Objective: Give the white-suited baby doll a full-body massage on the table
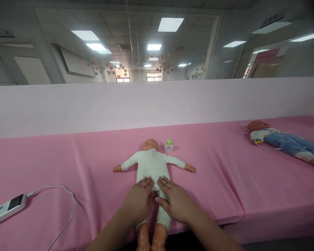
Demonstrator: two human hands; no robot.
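A baby doll (153, 164) in a white suit lies on a pink cloth, its arms spread and its head at the far end. The doll's face is turned away from view. My left hand (141, 200) rests flat on the left side of its lower trunk, fingers pointing away from me. On the right side, my right hand (174, 198) lies in the same way, its thumb stretched toward the left hand over the doll's upper leg. Neither hand holds anything. Beside the doll's head stands a small clear bottle (169, 146) with a green cap.
At the right lies a second doll (290, 141) in blue trousers, with a thin white cord by it. A white device (9, 209) with a dark screen and a cable is at the left. Behind the pink-covered table (99, 157) runs a pale ledge (120, 106) below glass.
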